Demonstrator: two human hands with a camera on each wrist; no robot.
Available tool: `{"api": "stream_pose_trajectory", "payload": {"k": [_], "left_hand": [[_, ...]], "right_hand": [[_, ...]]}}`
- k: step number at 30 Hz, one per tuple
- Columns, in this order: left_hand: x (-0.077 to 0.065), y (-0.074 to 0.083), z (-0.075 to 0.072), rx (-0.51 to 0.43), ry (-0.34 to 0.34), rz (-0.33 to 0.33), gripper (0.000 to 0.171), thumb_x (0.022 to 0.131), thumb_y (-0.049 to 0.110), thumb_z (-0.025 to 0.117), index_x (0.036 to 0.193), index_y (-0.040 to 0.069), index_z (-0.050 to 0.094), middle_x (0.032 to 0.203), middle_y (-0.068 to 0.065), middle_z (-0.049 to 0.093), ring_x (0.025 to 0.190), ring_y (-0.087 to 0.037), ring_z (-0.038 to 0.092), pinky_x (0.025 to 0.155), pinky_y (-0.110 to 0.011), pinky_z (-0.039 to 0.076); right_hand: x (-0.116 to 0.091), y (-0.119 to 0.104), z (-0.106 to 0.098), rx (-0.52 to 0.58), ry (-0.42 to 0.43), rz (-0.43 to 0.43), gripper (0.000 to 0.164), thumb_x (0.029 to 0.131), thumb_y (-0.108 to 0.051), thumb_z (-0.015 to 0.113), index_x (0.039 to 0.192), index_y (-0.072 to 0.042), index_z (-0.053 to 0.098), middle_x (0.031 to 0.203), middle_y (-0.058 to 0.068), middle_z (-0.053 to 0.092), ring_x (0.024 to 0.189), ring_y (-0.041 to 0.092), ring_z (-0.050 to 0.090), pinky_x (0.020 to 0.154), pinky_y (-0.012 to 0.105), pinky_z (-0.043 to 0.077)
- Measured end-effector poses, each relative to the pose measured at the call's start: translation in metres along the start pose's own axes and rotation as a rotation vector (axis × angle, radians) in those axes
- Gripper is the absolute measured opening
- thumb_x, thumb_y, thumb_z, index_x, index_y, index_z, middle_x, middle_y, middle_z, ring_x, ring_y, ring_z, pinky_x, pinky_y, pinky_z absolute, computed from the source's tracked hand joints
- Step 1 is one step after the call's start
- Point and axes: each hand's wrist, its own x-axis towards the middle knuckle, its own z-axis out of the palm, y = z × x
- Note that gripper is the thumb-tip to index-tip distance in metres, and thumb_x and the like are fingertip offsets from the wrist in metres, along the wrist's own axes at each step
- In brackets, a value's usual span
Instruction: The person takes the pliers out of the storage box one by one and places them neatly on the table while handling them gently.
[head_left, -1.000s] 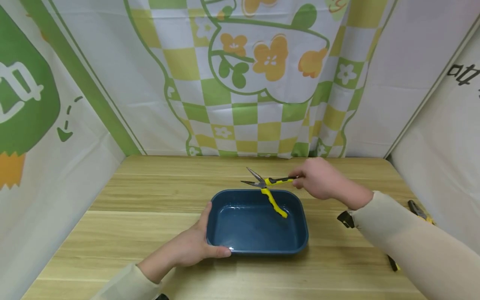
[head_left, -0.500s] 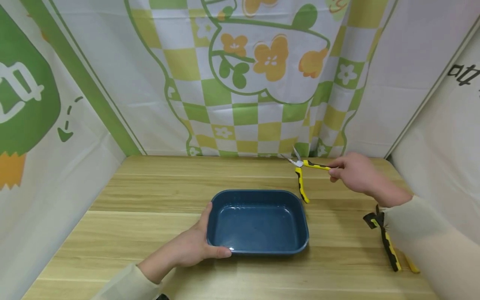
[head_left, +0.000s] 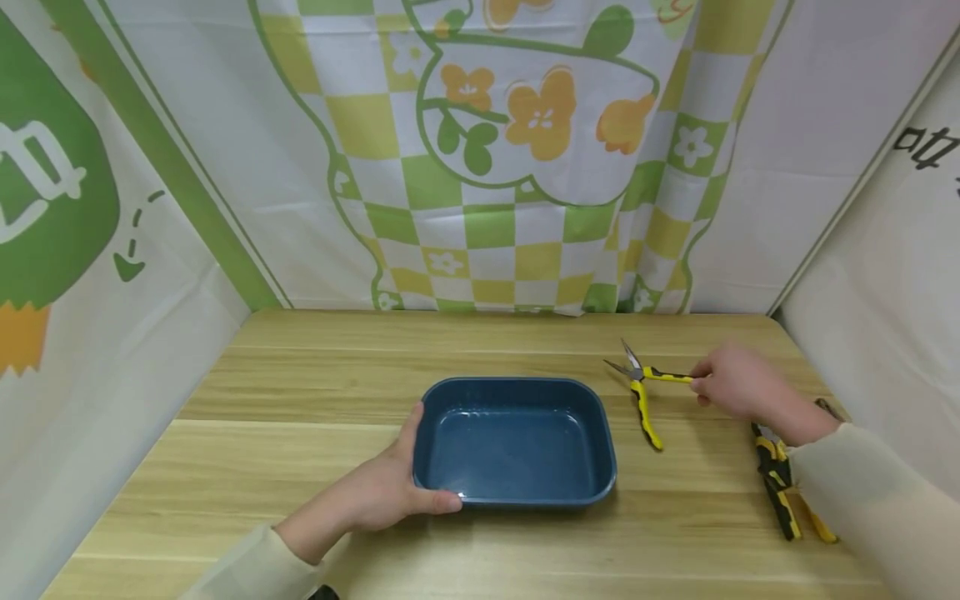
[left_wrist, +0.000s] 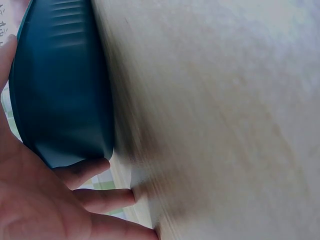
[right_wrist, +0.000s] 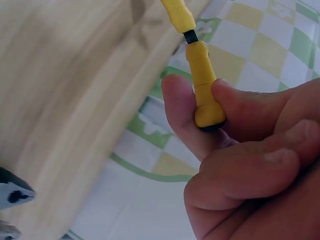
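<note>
In the head view a dark blue rectangular dish stands on the table. My left hand rests against its left side, thumb along the front rim. The left wrist view shows its fingers straight and spread, one touching the dish's wall and others reaching the table. To the right of the dish, my right hand pinches one handle of yellow-and-black long-nose pliers. Their jaws and handles are spread apart. Up close, thumb and finger hold the end of the yellow handle.
More yellow-and-black pliers lie on the right of the wooden table, partly hidden by the right sleeve. A plier tip shows at the left edge of the right wrist view. A patterned curtain hangs behind the table.
My right hand has carried the long-nose pliers from above the dish to the right, then lower and nearer. More of the other pliers has come into view. My left hand and the dish stay put.
</note>
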Motion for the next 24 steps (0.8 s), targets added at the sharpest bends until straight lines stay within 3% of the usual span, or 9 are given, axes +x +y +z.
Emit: {"api": "stream_pose_trajectory", "payload": {"k": [3, 10, 14, 24], "left_hand": [[0.000, 0.000, 0.000, 0.003, 0.004, 0.000, 0.139, 0.069, 0.056, 0.087, 0.159, 0.007, -0.007, 0.151, -0.033, 0.032, 0.122, -0.035, 0.051, 0.103, -0.053, 0.036], [0.000, 0.001, 0.000, -0.006, 0.006, 0.011, 0.139, 0.069, 0.055, 0.087, 0.159, 0.006, -0.007, 0.152, -0.033, 0.031, 0.125, -0.037, 0.048, 0.104, -0.053, 0.035], [0.000, 0.001, 0.000, 0.004, 0.006, 0.007, 0.139, 0.069, 0.056, 0.087, 0.159, 0.007, -0.007, 0.151, -0.032, 0.031, 0.125, -0.037, 0.049, 0.104, -0.053, 0.036], [0.001, -0.001, 0.001, 0.020, 0.004, 0.002, 0.140, 0.068, 0.059, 0.086, 0.159, 0.007, -0.008, 0.151, -0.032, 0.032, 0.121, -0.034, 0.052, 0.102, -0.052, 0.038]], "right_hand": [[-0.003, 0.003, 0.005, 0.001, -0.008, 0.005, 0.020, 0.096, -0.009, 0.061, 0.100, 0.007, 0.073, 0.083, 0.004, 0.069, 0.082, 0.027, 0.061, 0.078, 0.049, 0.049], [-0.009, 0.011, 0.015, 0.035, -0.030, 0.014, 0.018, 0.095, -0.008, 0.059, 0.083, -0.002, 0.071, 0.064, -0.004, 0.058, 0.062, 0.017, 0.046, 0.065, 0.037, 0.041], [-0.015, 0.014, 0.021, 0.070, -0.040, 0.026, 0.016, 0.094, -0.007, 0.061, 0.088, 0.001, 0.073, 0.065, -0.005, 0.062, 0.062, 0.017, 0.047, 0.064, 0.036, 0.041], [-0.027, 0.012, 0.034, 0.074, -0.094, 0.035, 0.018, 0.093, -0.007, 0.061, 0.078, -0.008, 0.071, 0.062, -0.002, 0.059, 0.059, 0.017, 0.047, 0.061, 0.036, 0.042]]}}
